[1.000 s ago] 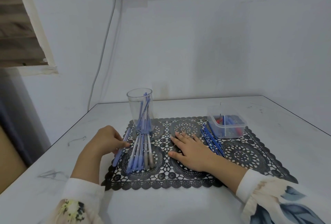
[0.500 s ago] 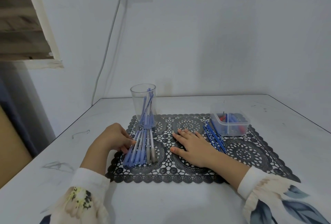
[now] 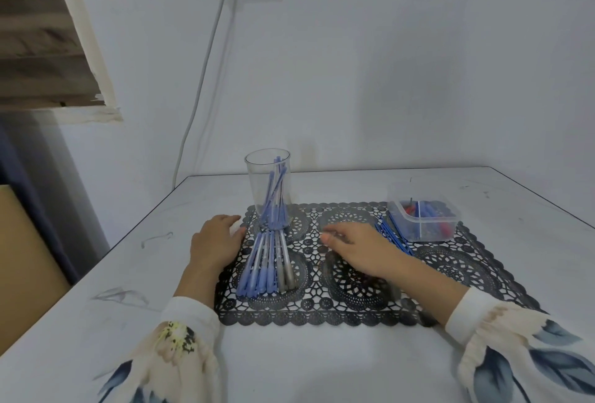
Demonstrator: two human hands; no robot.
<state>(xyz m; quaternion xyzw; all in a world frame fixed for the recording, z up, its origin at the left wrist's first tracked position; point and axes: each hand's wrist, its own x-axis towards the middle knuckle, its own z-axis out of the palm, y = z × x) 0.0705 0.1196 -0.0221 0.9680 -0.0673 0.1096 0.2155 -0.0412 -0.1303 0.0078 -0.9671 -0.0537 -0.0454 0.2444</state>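
Observation:
Several blue pens and two grey ones lie in a row [image 3: 267, 265] on the left half of a black lace mat [image 3: 354, 293]. Behind them stands a clear plastic cup [image 3: 269, 190] with several blue pens upright in it. My left hand [image 3: 215, 241] rests at the mat's left edge beside the row, fingers relaxed and holding nothing. My right hand [image 3: 354, 248] hovers low over the middle of the mat, fingers loosely bent and blurred, also holding nothing. A bundle of thin blue refills [image 3: 394, 238] lies just right of that hand.
A clear plastic box [image 3: 421, 220] with blue and red pen parts sits at the mat's back right corner. The white table [image 3: 322, 364] meets a white wall behind. A cable [image 3: 206, 58] hangs down from a wall socket at the back left.
My left hand laid a blue pen against the left side of the row and let go of it. My right hand lifted off the mat, where it lay flat.

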